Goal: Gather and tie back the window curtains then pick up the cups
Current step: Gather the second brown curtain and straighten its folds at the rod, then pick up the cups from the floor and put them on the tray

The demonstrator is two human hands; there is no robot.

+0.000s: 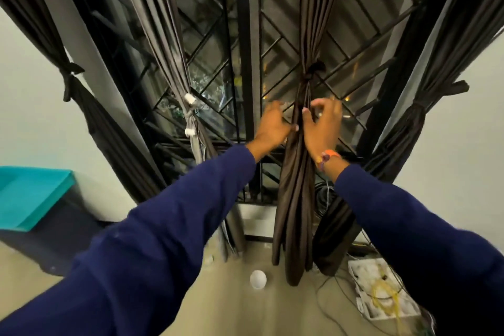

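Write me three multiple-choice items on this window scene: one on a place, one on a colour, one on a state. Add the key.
1. Where is the white cup?
A. on the floor by the middle curtain's hem
B. on the sill
C. on the bin

2. What colour is the bin lid?
A. red
B. teal
C. yellow

3. What state is the middle curtain in?
A. spread flat
B. taken down
C. gathered, tied above the hands

Key: 1 A, it stands on the floor beside the hem. 2 B, the lid is teal. 3 C, a tie cinches it above the left hand and right hand.
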